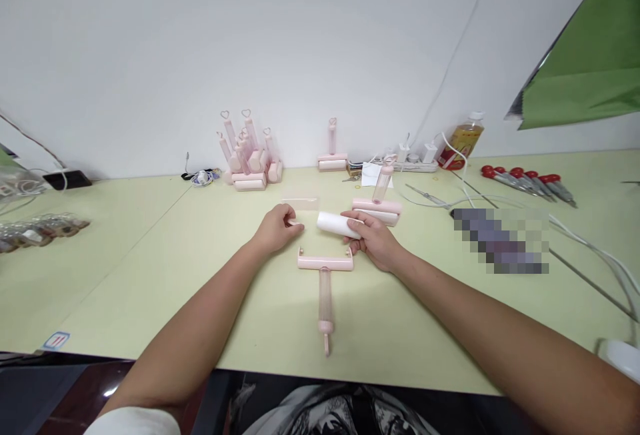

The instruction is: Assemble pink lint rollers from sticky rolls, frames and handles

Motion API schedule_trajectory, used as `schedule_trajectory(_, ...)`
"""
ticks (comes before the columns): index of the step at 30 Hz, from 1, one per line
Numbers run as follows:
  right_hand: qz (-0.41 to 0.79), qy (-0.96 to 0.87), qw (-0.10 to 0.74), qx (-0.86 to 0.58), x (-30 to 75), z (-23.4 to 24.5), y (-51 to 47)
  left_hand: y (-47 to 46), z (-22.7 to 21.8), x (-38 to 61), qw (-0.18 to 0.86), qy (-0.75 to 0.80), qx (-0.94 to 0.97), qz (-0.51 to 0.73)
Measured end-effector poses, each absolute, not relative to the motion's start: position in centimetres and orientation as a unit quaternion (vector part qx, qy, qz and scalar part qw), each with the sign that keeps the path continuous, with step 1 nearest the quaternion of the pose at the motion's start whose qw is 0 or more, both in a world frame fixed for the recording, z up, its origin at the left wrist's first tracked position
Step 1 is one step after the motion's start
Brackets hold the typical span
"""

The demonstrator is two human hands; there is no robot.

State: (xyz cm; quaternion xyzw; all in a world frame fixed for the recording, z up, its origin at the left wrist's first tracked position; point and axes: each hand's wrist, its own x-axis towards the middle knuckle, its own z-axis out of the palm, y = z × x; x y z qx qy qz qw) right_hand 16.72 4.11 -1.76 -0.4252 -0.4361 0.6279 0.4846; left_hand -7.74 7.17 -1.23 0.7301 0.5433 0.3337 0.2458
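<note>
My right hand (376,240) grips a white lint roller refill (334,224), its free end pointing left. To its left, my left hand (280,227) is closed, fingertips pinching a small pale piece (294,222) whose kind I cannot make out. Between my forearms lies a pink lint roller handle (325,298), its empty frame (325,263) toward the hands and its grip toward me. A clear pinkish plastic cover (301,203) rests just beyond my left hand. Behind my right hand stands a pink lint roller (382,194) fitted with a white roll.
Several pink lint rollers (249,172) stand grouped at the back; another lint roller (333,155) is by the wall. Right of these are a power strip (417,166), scissors (425,195), a drink bottle (463,142), red-capped tools (525,178) and cables. Wrapped items (40,230) lie far left.
</note>
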Motion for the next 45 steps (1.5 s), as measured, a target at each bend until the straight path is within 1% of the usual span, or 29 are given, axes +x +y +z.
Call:
schedule_trajectory(2,0.627,-0.438,0.48,-0.43,16.7,-1.7,4.1,7.5,-1.1,-8.4,0.177,0.572,0.752,0.276)
schedule_trajectory(5,0.629,-0.44,0.47,-0.435,16.8,-1.8,4.1,7.7,-1.0,-9.1,0.155,0.589,0.762,0.22)
schedule_trajectory(7,0.642,-0.437,0.468,-0.422,16.9,-1.9,4.2,7.6,-0.8,-9.0,0.144,0.595,0.762,0.211)
schedule_trajectory(10,0.672,-0.424,0.472,-0.381,17.0,-2.2,4.3,7.0,-0.5,-8.2,0.138,0.584,0.758,0.256)
schedule_trajectory(14,0.706,-0.411,0.463,-0.344,17.1,-2.4,4.3,5.9,-0.4,-6.3,0.212,0.513,0.761,0.336)
schedule_trajectory(17,0.724,-0.411,0.447,-0.328,17.1,-2.3,4.2,5.4,-0.7,-5.1,0.244,0.484,0.765,0.346)
schedule_trajectory(23,0.734,-0.429,0.429,-0.305,17.1,-2.1,4.1,5.6,-1.3,-5.0,0.282,0.501,0.737,0.355)
schedule_trajectory(28,0.717,-0.435,0.43,-0.333,16.9,-2.0,4.0,5.8,-1.3,-5.3,0.301,0.512,0.722,0.354)
schedule_trajectory(34,0.704,-0.437,0.442,-0.343,16.7,-2.1,3.8,6.0,-1.5,-5.2,0.337,0.491,0.703,0.39)
schedule_trajectory(37,0.71,-0.408,0.466,-0.335,16.7,-2.1,4.0,6.4,-1.4,-5.5,0.342,0.463,0.692,0.435)
schedule_trajectory(40,0.703,-0.382,0.481,-0.359,16.7,-2.1,4.2,6.9,-0.9,-6.5,0.336,0.458,0.657,0.496)
schedule_trajectory(45,0.657,-0.422,0.465,-0.416,16.0,-2.2,4.2,8.1,0.2,-9.1,0.258,0.5,0.59,0.579)
